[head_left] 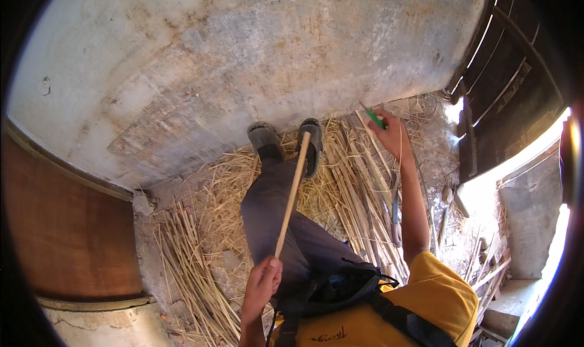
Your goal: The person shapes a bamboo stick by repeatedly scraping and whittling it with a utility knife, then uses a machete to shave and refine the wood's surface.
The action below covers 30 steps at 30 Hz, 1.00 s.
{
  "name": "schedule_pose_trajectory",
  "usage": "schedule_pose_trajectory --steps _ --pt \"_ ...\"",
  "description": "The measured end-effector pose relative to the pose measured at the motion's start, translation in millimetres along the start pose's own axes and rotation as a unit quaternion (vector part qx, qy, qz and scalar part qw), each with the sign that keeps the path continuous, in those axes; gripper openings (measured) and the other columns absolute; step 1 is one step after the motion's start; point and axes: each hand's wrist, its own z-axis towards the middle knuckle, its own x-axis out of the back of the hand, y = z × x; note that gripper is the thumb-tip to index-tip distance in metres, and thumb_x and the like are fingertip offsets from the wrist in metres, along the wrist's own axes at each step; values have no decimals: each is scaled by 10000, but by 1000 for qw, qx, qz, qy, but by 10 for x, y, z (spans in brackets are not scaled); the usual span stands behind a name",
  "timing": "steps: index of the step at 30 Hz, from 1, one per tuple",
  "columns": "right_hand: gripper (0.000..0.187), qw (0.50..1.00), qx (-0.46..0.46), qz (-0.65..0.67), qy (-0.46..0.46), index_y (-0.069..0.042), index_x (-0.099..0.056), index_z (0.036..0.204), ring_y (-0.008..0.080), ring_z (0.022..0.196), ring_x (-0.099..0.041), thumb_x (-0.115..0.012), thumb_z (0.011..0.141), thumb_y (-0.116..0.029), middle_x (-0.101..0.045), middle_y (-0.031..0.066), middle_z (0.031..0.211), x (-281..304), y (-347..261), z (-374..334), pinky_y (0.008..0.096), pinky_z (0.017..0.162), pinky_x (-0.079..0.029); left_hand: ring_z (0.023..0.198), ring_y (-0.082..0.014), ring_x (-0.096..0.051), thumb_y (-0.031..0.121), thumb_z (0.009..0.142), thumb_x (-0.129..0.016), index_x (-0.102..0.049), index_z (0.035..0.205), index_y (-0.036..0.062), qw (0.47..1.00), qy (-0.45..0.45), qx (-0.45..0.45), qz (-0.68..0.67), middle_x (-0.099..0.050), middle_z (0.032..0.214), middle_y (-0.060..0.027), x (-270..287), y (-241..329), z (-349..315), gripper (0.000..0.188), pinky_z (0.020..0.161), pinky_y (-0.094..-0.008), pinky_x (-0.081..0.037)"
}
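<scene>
My left hand (263, 281) grips the lower end of a long, pale wooden stick (292, 196), which looks like split bamboo. The stick slants up over my legs, and its far end overlaps my right sandal (311, 141) in the picture. Out to the right, my arm is stretched and my right hand (392, 134) is closed round the green handle of a small knife (375, 119). Its thin blade points up and left, away from the stick. Close by that hand, a thin pale strand (400, 147) runs over the wrist.
Straw-like shavings (222, 195) cover the ground round my feet. Long split strips (359, 189) lie to the right, with a dark curved tool (395, 210) on them. More strips (194, 268) lie at left. Ahead stands a stained wall (261, 55); a brown wooden panel (67, 225) is at left.
</scene>
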Motion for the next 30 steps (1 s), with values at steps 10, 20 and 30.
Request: schedule_pose_trajectory --steps 10,20,30 --pt "427 948 5 290 -129 -49 -727 1364 87 848 -631 -766 1058 -344 -763 10 936 -51 -665 -625 303 781 -504 527 -32 -329 526 1212 -395 -540 918 74 990 -108 26 -81 -340 653 71 -121 174 278 559 478 -227 -263" --pt "406 851 -64 484 -197 -38 -681 1337 18 699 -532 -844 1000 -195 -713 -27 884 -228 -1358 -1107 225 600 -368 592 -37 -368 464 1216 -430 -646 1081 5 993 -114 25 -35 -417 709 54 -268 299 364 525 514 -224 -302" --pt "269 802 -73 567 -174 -76 -692 1198 57 751 -564 -838 1015 -209 -713 -36 926 -65 -1311 -1018 231 653 -403 639 -29 -399 465 1190 -482 -645 1246 -6 984 -170 -14 -48 -494 819 16 -188 365 322 502 534 -198 -323"
